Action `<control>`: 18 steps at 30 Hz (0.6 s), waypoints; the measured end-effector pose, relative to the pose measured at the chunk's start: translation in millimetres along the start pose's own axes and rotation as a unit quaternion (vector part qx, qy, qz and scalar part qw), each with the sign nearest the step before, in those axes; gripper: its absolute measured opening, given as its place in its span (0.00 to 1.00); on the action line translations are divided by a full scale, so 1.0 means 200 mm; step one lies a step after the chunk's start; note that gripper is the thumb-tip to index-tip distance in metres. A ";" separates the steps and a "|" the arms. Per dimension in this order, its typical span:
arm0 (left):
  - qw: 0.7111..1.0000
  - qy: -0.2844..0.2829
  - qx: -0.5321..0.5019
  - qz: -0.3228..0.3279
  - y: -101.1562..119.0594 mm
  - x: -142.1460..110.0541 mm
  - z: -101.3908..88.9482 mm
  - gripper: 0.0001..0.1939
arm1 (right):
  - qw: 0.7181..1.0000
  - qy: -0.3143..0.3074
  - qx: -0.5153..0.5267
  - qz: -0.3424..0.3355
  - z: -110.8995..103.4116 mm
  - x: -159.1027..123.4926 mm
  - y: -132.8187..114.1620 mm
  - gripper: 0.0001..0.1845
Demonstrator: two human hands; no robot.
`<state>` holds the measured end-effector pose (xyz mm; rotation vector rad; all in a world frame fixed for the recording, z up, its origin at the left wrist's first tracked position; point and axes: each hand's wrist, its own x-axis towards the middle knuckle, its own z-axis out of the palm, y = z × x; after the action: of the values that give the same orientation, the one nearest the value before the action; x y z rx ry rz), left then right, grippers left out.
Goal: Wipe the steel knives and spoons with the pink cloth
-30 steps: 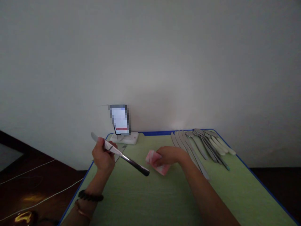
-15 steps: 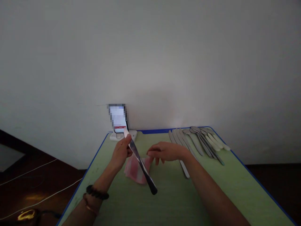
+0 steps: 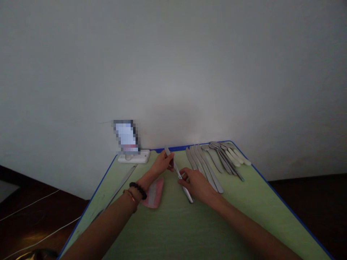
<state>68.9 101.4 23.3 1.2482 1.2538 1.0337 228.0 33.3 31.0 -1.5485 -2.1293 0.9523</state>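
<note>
In the head view my left hand (image 3: 163, 161) pinches the blade of a shiny table knife (image 3: 187, 194), held slantwise over the table. My right hand (image 3: 196, 183) has its thumb and fingers around the same knife, near where blade and handle meet. A folded pink and white cloth (image 3: 156, 194) lies beneath my left wrist, partly covered by it. Just right of my right hand, several table knives (image 3: 207, 167) lie side by side, some of their handles hidden by it.
Spoons (image 3: 226, 160) and white-handled cutlery (image 3: 238, 156) lie farther right on the green, blue-edged table (image 3: 173, 231). A phone (image 3: 126, 137) leans on a white stand (image 3: 135, 156) at the back left. One long metal piece (image 3: 120, 186) lies along the left side, partly behind my forearm.
The cloth has left my right hand and rests on the table. My left hand has carried the knife right, toward the row of knives, and my right hand has come onto it.
</note>
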 end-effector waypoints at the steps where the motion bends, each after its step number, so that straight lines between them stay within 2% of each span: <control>1: 1.000 -0.009 0.010 -0.007 -0.02 0.01 0.01 0.10 | 0.999 0.006 -0.037 0.004 -0.01 -0.01 0.00 0.12; 6: 0.997 -0.039 0.063 -0.012 -0.08 0.09 0.06 0.08 | 0.985 0.028 -0.168 0.021 -0.03 -0.03 0.01 0.12; 11: 0.988 -0.012 0.151 0.031 -0.14 0.17 0.09 0.23 | 0.970 0.067 -0.236 -0.001 0.00 0.00 0.04 0.16; 14: 0.970 -0.028 0.227 0.077 -0.16 0.18 0.11 0.26 | 0.964 0.072 -0.256 -0.015 0.02 0.02 0.05 0.19; 18: 0.930 -0.051 0.342 0.127 -0.17 0.17 0.11 0.23 | 0.961 0.077 -0.267 -0.012 0.03 0.02 0.06 0.18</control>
<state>91.0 129.9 -15.1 2.0139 1.4528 0.7007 232.6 36.8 18.4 -1.7516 -2.4015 0.2324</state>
